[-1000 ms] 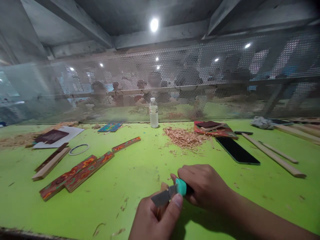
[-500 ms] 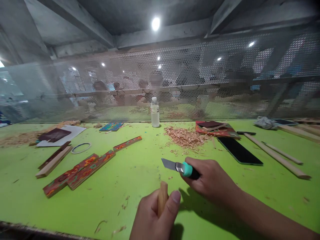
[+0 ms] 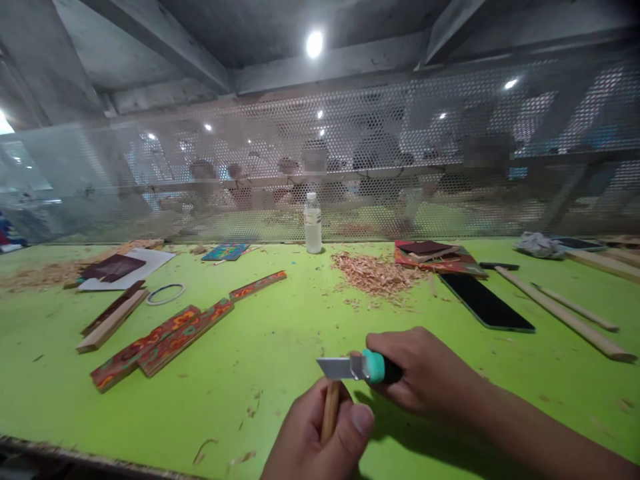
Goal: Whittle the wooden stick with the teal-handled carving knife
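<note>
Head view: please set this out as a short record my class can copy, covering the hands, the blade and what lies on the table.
Left hand: grips a wooden stick
Right hand: holds a teal-and-black knife
Blade: across the stick's upper end; contact unclear
Table: green
Back: upright bottle
Right: wood shavings, phone
Left: patterned wooden strips

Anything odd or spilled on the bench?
Two things. Wood shavings lie loose in a heap on the green table, with nothing containing them. The phone seems out of place, lying dark screen up near them, exposed to debris. No obvious damage.
</note>
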`<state>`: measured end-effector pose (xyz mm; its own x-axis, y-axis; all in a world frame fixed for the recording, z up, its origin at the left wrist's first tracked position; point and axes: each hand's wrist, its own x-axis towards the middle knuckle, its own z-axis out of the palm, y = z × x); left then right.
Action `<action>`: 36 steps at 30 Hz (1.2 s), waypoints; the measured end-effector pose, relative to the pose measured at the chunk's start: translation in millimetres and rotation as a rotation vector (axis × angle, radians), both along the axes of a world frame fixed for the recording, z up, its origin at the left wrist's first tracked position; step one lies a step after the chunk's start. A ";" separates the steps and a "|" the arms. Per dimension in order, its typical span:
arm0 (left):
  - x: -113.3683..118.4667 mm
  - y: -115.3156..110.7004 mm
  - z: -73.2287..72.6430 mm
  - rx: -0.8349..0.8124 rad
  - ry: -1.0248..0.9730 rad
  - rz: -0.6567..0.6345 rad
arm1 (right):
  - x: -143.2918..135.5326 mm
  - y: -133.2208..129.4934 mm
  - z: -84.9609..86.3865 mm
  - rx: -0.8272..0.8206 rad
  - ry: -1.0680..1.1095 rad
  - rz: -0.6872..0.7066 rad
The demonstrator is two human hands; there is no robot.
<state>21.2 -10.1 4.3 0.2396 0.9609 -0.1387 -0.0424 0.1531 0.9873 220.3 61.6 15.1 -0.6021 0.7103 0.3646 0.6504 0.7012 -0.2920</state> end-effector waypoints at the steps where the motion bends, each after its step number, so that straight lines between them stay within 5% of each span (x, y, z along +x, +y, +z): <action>1: -0.8 0.7 0.2 -0.001 0.004 -0.012 | -0.7 -1.1 -0.6 0.012 -0.015 0.019; 7: -4.0 4.3 -6.6 0.081 0.031 -0.063 | -5.9 -7.8 -4.1 0.164 -0.073 0.089; 11: -2.6 3.7 -9.8 0.150 0.164 0.011 | -7.3 -8.6 -4.9 0.319 -0.083 0.038; 17: 6.1 -0.3 4.5 0.136 0.212 0.128 | -11.8 -10.4 -7.1 0.471 -0.048 -0.021; 21: 8.7 0.4 9.2 0.130 0.252 0.159 | -16.1 -13.3 -8.6 0.426 -0.010 -0.062; 28: 9.5 0.8 -3.0 0.170 0.321 0.164 | -7.4 -0.6 -5.1 0.248 0.083 -0.308; 36: 9.1 0.8 -3.1 0.118 0.171 0.140 | 1.4 0.0 4.0 -0.012 -0.039 -0.058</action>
